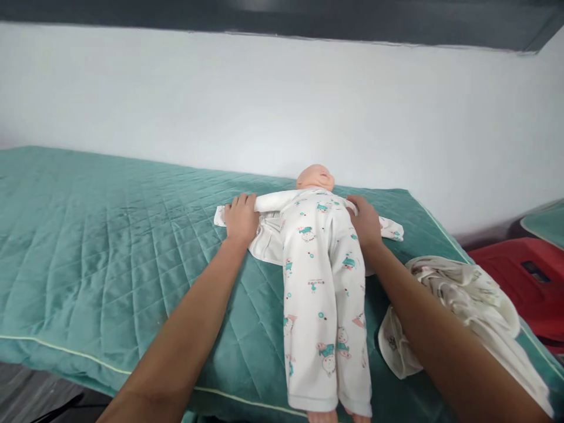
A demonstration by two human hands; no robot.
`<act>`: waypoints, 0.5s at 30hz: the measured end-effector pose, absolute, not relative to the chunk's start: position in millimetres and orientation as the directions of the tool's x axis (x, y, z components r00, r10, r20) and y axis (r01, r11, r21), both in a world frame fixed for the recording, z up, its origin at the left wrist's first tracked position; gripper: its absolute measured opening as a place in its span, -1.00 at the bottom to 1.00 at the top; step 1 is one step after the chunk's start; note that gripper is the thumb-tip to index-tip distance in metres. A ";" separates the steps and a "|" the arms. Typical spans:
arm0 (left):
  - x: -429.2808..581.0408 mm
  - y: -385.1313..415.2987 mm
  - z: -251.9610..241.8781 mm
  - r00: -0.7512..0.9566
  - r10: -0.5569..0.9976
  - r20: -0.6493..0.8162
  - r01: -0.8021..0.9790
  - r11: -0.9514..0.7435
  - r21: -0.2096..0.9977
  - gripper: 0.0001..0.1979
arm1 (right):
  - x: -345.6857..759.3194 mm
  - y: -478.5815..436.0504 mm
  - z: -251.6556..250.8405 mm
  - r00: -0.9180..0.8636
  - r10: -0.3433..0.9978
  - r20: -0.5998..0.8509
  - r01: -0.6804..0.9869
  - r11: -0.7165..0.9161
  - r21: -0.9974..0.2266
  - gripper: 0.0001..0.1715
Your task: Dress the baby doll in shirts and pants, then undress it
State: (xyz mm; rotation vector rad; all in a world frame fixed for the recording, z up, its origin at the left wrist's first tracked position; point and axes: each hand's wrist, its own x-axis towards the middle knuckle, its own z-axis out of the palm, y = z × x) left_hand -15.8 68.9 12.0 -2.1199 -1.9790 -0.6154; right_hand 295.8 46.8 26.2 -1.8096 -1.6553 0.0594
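Observation:
A baby doll [315,177] lies face up on a teal quilted mattress [110,235], head toward the wall, wearing a white printed sleepsuit [324,276]. My left hand [240,218] rests on the suit's left sleeve, fingers curled over the doll's outstretched arm. My right hand [365,221] presses against the doll's other shoulder and sleeve, fingers bent round the cloth. The doll's bare feet [337,416] poke out at the near edge.
A crumpled white printed cloth [458,305] lies on the mattress right of the doll. A red object [524,282] stands beyond the right edge, with another teal surface [546,223] behind it. A white wall runs along the far side.

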 end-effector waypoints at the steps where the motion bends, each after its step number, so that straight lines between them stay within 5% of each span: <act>1: -16.1 68.8 11.6 0.011 0.910 0.415 0.986 -0.079 0.147 -0.56 | 294.5 48.9 28.4 0.173 0.906 0.386 0.881 0.033 -0.472 -0.45; 7: -15.2 65.8 11.0 -0.033 0.908 0.418 0.992 -0.021 0.123 -0.48 | 308.7 47.5 40.2 0.067 0.953 0.296 0.949 0.031 -0.315 -0.38; 15: -12.5 63.4 12.4 -0.040 0.934 0.355 0.991 -0.008 0.133 -0.48 | 331.7 47.5 32.8 0.318 0.918 0.238 0.850 -0.165 -0.500 -0.47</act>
